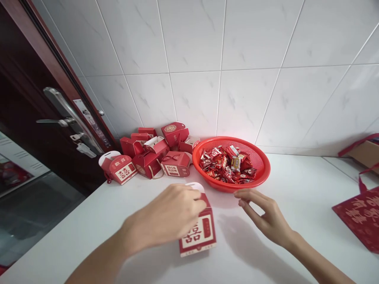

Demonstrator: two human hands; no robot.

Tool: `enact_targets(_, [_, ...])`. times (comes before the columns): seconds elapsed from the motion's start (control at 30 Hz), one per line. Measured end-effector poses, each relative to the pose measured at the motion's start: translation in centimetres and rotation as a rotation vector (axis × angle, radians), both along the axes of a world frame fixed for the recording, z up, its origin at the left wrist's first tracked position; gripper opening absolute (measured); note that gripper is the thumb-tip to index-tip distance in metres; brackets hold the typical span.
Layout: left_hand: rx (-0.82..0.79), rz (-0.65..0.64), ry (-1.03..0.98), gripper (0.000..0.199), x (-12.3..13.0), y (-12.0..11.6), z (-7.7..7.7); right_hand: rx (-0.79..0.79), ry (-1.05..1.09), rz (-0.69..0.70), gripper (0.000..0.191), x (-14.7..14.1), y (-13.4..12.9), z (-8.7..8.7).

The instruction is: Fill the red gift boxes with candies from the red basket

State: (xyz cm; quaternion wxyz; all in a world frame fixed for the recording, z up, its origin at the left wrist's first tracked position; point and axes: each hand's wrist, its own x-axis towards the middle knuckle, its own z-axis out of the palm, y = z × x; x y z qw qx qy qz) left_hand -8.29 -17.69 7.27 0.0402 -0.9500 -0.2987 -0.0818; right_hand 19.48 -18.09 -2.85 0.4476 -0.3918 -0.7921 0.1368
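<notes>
1. Red card makes up one gift box, the only one by the hands, on the white tabletop in front of the cluster and basket.
2. Its long axis runs away from the person, far end leaning slightly left. The pale rounded flap points toward the tiled wall; the panel with the double-happiness print faces the person and upward, its bottom edge nearest.
3. One left hand lies over the box's upper left part, fingers curled together; whether the fingertips pinch anything cannot be told.
4. One right hand holds nothing visible, thumb and forefinger parted, near the basket's front rim; contact is unclear.
5. One red plastic basket bears a heap of wrapped sweets, too overlapped to count.
6. At least eight other red boxes crowd together left of the basket, facing various ways, some with open tops.
7. One printed red bag is at the right edge, with one tan-sided item behind it, partly cut off.
8. One door handle is at the left, with keys hanging beside it.
</notes>
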Motion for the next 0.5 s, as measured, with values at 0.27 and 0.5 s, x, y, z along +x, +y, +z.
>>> enact_targets(0.27, [0.099,-0.165,0.076,0.009,6.2,-0.4,-4.1,-0.171,-0.029,-0.033,0.014,-1.9,2.6,3.4])
enact_targets(0.5, [-0.202,-0.219,-0.041,0.015,4.5,0.1,-3.3,-0.249,-0.238,-0.069,0.005,-3.4,3.2,3.3])
